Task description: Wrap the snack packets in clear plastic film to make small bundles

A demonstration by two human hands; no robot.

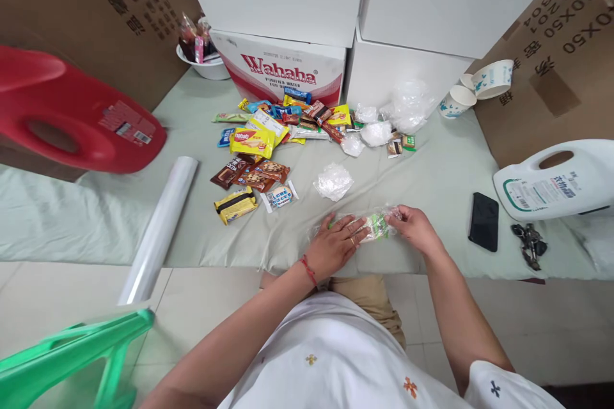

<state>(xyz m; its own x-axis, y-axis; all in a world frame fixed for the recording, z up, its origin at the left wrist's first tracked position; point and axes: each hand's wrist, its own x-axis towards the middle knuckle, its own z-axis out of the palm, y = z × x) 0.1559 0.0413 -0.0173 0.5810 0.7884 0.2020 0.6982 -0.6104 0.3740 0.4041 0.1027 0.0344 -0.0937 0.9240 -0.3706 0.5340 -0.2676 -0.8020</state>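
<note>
At the table's near edge lies a green-and-white snack packet (378,227) with clear plastic wrap (384,212) around it. My left hand (337,244) rests flat over the packet's left part, fingers stretched out, hiding that side. At the right end, my right hand (416,226) pinches the edge of the wrap between thumb and fingers. Just beyond my hands sits a crumpled clear plastic bundle (334,181); whatever is inside cannot be made out. Farther left are a small white packet (279,197), a yellow packet (236,206) and brown cookie packets (263,174).
A heap of snacks (254,140) and more plastic bundles (377,133) lie before a Wahaha box (288,70). At left are a film roll (163,223) and red jug (71,115); at right, a phone (484,222), keys (529,245), white jug (561,182) and paper cups (458,102).
</note>
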